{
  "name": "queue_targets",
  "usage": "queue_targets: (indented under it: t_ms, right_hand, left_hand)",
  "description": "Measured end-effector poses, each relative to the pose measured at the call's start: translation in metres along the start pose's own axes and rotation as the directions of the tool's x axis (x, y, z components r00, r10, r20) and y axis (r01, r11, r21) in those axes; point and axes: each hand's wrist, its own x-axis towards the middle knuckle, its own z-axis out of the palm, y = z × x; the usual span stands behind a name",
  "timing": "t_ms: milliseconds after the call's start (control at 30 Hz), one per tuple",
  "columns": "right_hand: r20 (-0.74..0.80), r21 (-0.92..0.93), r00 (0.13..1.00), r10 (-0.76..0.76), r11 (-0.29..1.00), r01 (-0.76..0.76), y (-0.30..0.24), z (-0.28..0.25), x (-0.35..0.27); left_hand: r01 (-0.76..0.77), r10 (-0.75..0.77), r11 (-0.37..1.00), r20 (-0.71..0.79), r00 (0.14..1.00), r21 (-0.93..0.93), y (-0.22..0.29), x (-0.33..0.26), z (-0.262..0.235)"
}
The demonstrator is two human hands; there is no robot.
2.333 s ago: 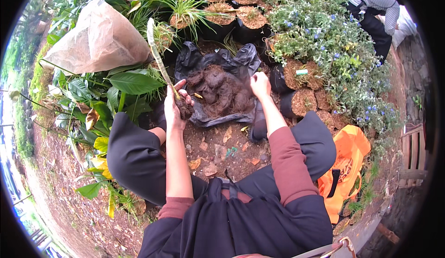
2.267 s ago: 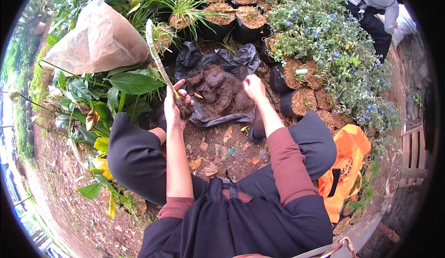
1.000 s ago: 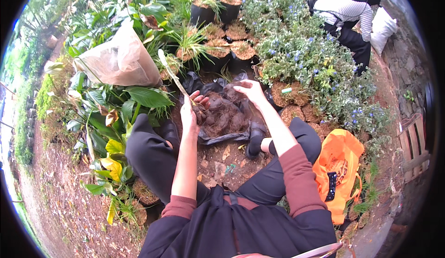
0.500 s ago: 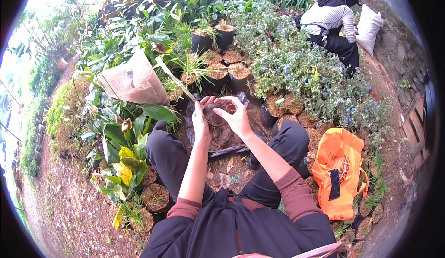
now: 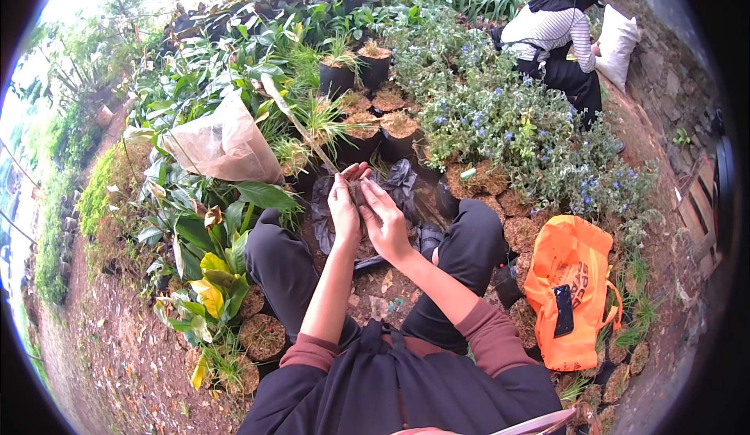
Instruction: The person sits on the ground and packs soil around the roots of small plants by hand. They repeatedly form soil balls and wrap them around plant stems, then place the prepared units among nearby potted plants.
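Observation:
In front of my bent knees, my left hand (image 5: 344, 210) and my right hand (image 5: 384, 218) press together in a cupped shape. Between the palms is a clump of brown fibre (image 5: 358, 193), mostly hidden by the fingers. A pale, thin stick (image 5: 294, 118) slants up and left from the fingertips of my left hand; whether that hand grips its lower end cannot be made out. Beneath my hands a crumpled black plastic bag (image 5: 401, 179) lies on the ground between my feet.
Black-potted plants (image 5: 336, 75) stand ahead, blue-flowered bushes (image 5: 500, 107) to the right. A translucent plastic bag (image 5: 226, 139) sits among leafy plants at left. At right lies an orange bag (image 5: 569, 279) with a dark phone (image 5: 562, 310) on it. Another person (image 5: 555, 40) crouches beside a white sack (image 5: 617, 46).
My right hand has turned from pinching at the fibre to lying flat against my left hand, closing over the clump. The stick's upper end has shifted slightly upward.

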Motion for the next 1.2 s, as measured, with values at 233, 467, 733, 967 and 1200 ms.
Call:
queue_targets:
  t_ms: [233,467,733,967,1200]
  right_hand:
    - [0.020,-0.281,1.000,-0.014,0.959,0.019,-0.006,0.000,-0.002]
    - [0.054,-0.296,0.996,-0.072,0.951,0.084,-0.012,-0.010,0.002]
    - [0.107,0.044,0.988,-0.111,0.993,0.107,-0.007,-0.008,0.018]
    - [0.165,0.174,0.972,-0.166,0.975,0.137,-0.006,0.006,0.068]
    - [0.219,-0.128,0.940,-0.263,0.947,0.295,0.013,0.003,0.068]
  left_hand:
    - [0.119,-0.111,0.989,0.090,0.990,-0.088,0.009,0.000,0.001]
    - [0.149,-0.151,0.988,0.117,0.982,0.029,0.012,0.004,-0.003]
    - [0.123,-0.118,0.991,0.106,0.987,-0.044,0.015,0.014,-0.004]
    - [0.044,-0.042,0.999,0.102,0.994,-0.020,0.041,0.067,0.005]
    - [0.174,-0.176,0.981,-0.019,0.984,-0.083,0.033,0.084,-0.028]
